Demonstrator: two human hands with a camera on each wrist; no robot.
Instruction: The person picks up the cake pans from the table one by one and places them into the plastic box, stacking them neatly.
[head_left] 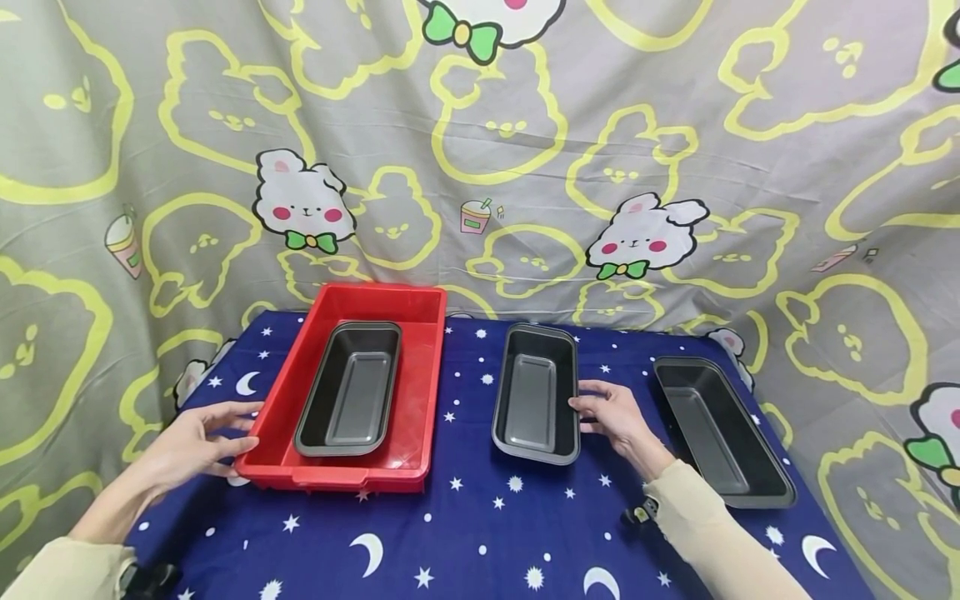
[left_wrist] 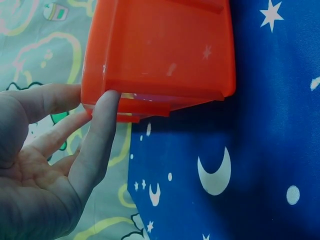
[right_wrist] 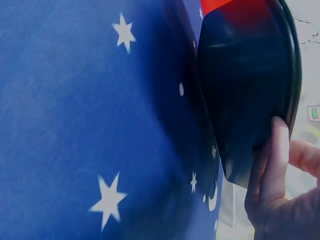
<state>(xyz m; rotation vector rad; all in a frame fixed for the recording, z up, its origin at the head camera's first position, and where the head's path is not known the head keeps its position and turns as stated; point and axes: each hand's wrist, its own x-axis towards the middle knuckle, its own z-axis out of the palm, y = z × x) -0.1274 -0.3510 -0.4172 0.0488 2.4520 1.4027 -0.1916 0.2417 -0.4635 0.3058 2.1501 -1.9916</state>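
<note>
While my left hand [head_left: 193, 443] grips the corner of a shiny red tray [head_left: 415, 392], my right hand [head_left: 618, 418] holds a dark gray, round-cornered pan [head_left: 531, 402] by its side.

1. Your left hand [left_wrist: 55, 170] holds a corner of the orange-red, smooth-walled plastic tray [left_wrist: 160, 55], one fingertip against its near wall and others at the adjoining side.
2. Beside and below the tray, you see deep-blue cloth [left_wrist: 260, 130] printed with white stars, dots and crescents.
3. Behind your hand is pale grey-green fabric [left_wrist: 70, 25] with yellow outlines and, near the top corner, a small printed cup [left_wrist: 55, 12].
</note>
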